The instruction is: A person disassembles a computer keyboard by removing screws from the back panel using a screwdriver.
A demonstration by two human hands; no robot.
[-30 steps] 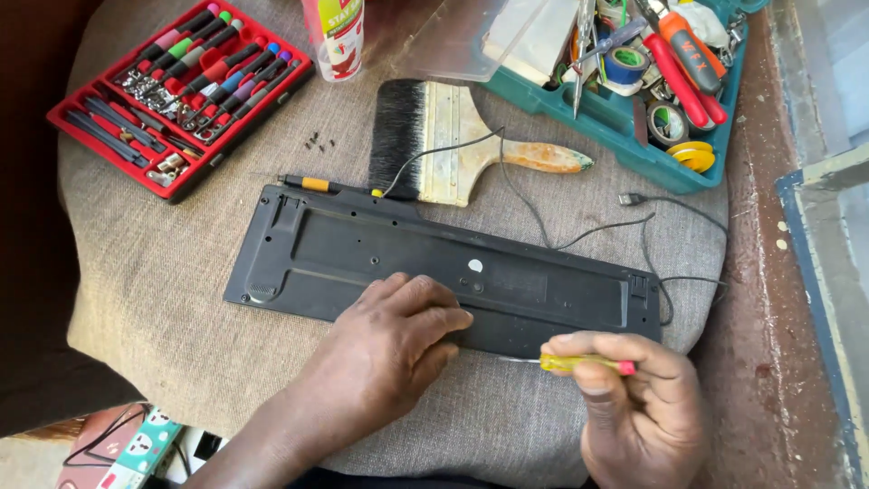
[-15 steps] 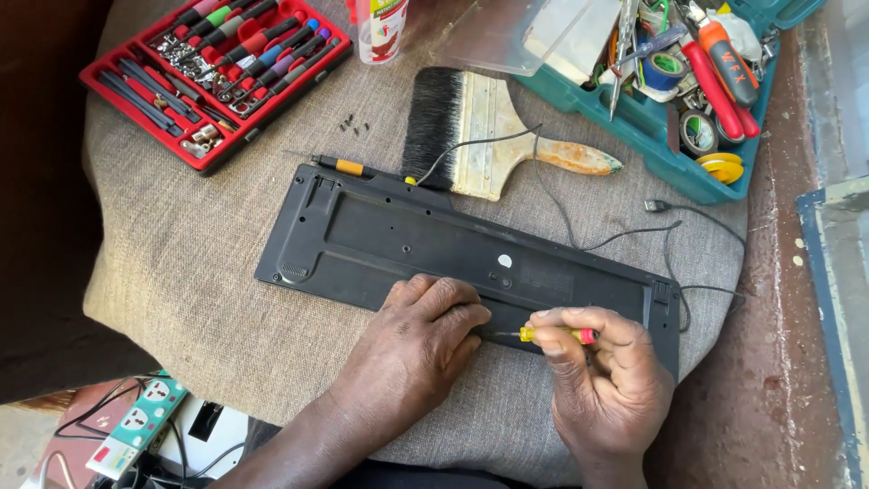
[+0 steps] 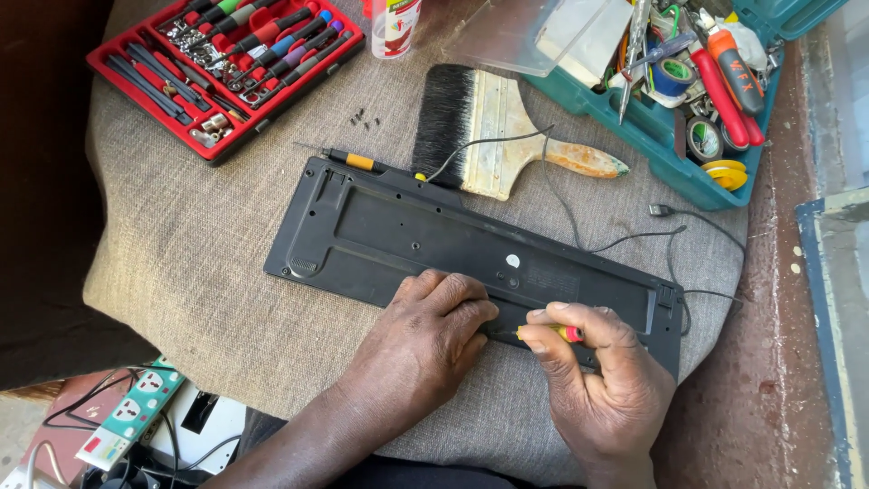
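A black keyboard (image 3: 389,231) lies face down on a grey cloth, its thin cable (image 3: 625,237) trailing to the right. My left hand (image 3: 425,340) presses flat on its near edge, fingers together. My right hand (image 3: 602,380) grips a small yellow-and-red screwdriver (image 3: 554,332), its tip pointing left toward the keyboard's near rim beside my left fingers. A second screwdriver with an orange band (image 3: 348,159) lies at the keyboard's far edge. Several tiny black screws (image 3: 364,118) sit on the cloth beyond it.
A wide paintbrush (image 3: 507,136) lies behind the keyboard. A red case of screwdriver bits (image 3: 226,68) is at the back left, a teal toolbox (image 3: 674,100) of tapes and tools at the back right. A power strip (image 3: 131,412) lies low at the left.
My right hand has moved up and left, bringing the screwdriver to the keyboard's near edge beside my left hand. The camera view shifted, so everything sits lower and further right.
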